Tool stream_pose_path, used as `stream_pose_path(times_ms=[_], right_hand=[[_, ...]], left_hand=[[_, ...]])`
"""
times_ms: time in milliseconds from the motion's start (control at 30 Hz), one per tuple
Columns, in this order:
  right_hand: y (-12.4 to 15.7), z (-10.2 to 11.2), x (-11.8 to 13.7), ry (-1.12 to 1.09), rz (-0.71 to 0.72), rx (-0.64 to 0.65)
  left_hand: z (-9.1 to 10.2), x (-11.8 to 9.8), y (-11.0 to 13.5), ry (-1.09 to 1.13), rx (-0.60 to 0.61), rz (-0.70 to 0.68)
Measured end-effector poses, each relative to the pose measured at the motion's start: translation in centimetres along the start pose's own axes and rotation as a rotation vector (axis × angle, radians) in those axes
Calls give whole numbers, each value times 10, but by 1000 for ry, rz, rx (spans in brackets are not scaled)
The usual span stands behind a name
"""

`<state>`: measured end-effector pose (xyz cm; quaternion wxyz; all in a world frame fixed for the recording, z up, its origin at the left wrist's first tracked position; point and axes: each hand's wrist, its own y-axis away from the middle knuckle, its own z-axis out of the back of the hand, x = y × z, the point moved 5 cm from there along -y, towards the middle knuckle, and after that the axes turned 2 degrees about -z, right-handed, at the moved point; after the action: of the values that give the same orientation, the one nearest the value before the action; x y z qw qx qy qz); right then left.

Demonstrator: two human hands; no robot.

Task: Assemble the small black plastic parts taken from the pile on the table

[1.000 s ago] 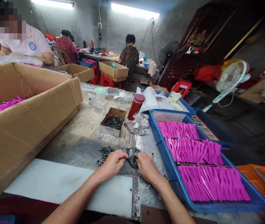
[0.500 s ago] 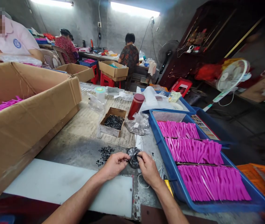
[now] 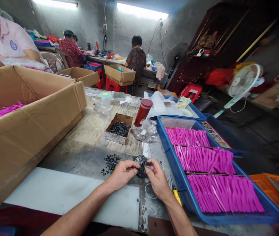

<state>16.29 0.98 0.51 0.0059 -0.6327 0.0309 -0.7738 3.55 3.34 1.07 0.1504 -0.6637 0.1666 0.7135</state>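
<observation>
My left hand and my right hand meet over the worktable, both pinching a small crumpled clear plastic bag with dark small parts inside. A loose heap of small black parts lies on the table just left of the bag. Right of my hands stands a blue tray filled with rows of pink plastic pieces. A yellow-handled tool lies by my right wrist.
A big cardboard box holding pink pieces fills the left. A small carton of black parts, a red flask and plastic bags sit further back. A white board lies near me. Other people work at tables behind.
My hands have shifted slightly and lifted the bag a little; my right fingers now pinch its top edge. The person at far left has leaned away.
</observation>
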Motion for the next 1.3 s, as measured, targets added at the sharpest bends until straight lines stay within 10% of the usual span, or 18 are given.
stream_pose_path(times_ms=[1300], right_hand=[[-2, -11, -14, -342, -74, -24]], left_hand=[[-18, 20, -10, 385, -42, 123]])
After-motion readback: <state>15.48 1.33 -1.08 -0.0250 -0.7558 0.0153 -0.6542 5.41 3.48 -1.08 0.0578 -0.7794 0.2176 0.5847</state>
